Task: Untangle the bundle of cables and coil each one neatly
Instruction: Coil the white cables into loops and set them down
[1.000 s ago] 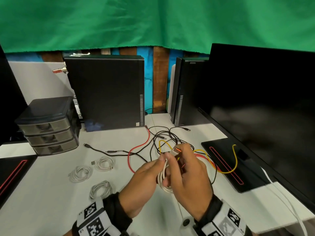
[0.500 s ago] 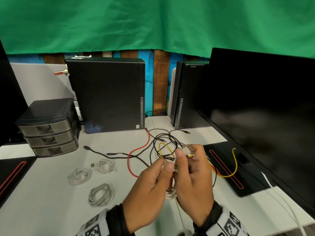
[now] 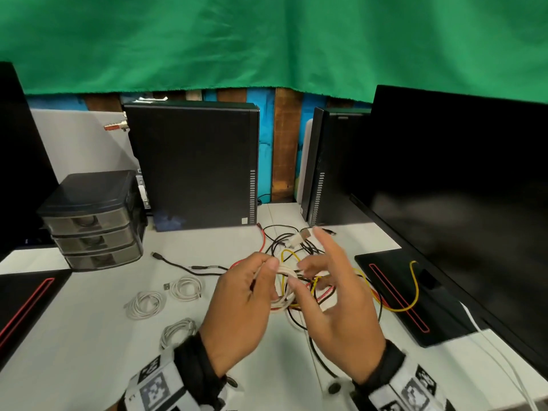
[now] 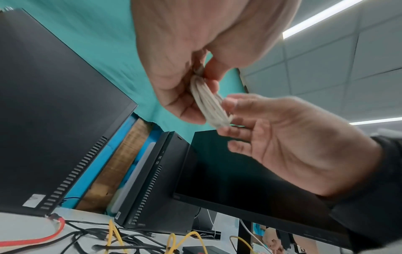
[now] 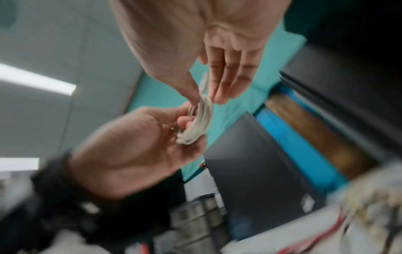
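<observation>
Two hands meet above a white worktop; the left hand pinches a white coil between thumb and curled fingers; the right hand has its fingers spread and nearly straight, tips touching the coil; a tangle of black, red and yellow cables lies just beyond; three coiled cables rest near left.

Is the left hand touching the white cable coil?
Touching: the left wrist view shows the left hand pinching the white cable coil.
</observation>
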Available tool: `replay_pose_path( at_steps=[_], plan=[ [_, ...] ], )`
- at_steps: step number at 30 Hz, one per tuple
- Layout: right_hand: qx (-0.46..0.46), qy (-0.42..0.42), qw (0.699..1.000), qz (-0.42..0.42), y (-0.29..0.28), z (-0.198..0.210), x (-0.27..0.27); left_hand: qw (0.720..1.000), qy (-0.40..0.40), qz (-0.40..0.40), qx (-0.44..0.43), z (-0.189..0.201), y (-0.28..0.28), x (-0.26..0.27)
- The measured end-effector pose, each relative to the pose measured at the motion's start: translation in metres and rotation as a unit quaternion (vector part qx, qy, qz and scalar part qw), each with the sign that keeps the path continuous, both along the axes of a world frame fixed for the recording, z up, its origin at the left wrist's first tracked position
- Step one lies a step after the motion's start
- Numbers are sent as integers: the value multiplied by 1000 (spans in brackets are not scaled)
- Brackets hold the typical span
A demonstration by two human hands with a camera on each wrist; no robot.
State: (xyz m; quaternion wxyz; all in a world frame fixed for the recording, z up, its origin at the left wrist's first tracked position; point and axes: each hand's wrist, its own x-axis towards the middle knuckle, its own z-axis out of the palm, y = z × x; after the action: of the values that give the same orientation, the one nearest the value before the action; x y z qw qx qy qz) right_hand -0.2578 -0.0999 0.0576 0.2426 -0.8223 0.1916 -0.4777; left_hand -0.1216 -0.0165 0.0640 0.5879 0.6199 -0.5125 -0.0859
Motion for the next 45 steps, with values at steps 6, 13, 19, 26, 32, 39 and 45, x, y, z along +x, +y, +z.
replay_pose_path(
  at_steps=[6, 13, 19, 26, 32, 39, 45],
  plan=[
    [-249, 101, 955, -123, -2, -16, 10, 999, -29, -20, 39, -3, 1, 0],
    [35, 62, 997, 28, 1, -24, 11, 996, -56, -33, 64, -6, 3, 1],
    [138, 71, 986, 66, 0, -12, 7, 978, -187, 2, 89, -10, 0, 13],
    [250, 79, 961, 88, -4, -14, 8, 985, -113, -64, 114, -5, 2, 14],
    [362, 47, 919, 147, -8, -8, 6, 983, -125, -79, 104, -6, 1, 20],
    [421, 20, 894, 155, -10, -15, 9, 980, -38, -131, 142, -8, -4, 33],
    [455, -29, 869, 195, -10, -12, 33, 983, 15, -136, 125, -5, -1, 61]
  ],
)
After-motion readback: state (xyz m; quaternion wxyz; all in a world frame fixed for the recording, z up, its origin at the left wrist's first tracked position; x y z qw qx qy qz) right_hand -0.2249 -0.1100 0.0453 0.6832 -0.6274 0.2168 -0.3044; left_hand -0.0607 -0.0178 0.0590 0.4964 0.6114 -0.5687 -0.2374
